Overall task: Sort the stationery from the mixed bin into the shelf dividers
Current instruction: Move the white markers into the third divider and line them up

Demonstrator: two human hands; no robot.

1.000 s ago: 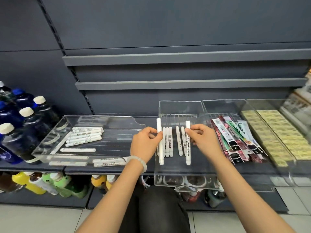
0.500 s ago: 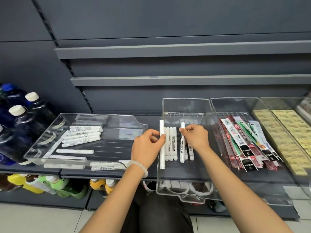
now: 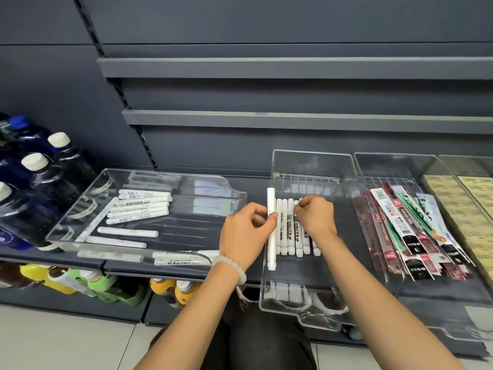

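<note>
Two hands work inside the clear divider tray [image 3: 344, 166] in front of me, and the change since a second ago is plain: the white markers that lay spread with gaps between them now sit packed side by side in one tight row [image 3: 292, 231], and the marker my right hand was carrying has gone down at that row's right edge. I read that as the tidying step nearly done for this batch, with more stock left to bring over. My left hand [image 3: 246, 236] sits just left of the row, thumb and curled fingers pinching one white marker [image 3: 271, 228] that stands longer than its neighbours, pressed against the row's left side like a fence. My right hand [image 3: 316, 217] is at the row's far right, knuckles up, fingers curled down onto the marker tops; whether it still pinches one or merely pushes, I cannot tell. Both forearms reach straight forward from low in the view, wrists level. Well to the left of my left hand, the mixed bin [image 3: 80, 231] holds more white markers, some stacked, some loose. Just right of my right hand, another tray [image 3: 394, 161] holds packaged pens [image 3: 408, 231].
</note>
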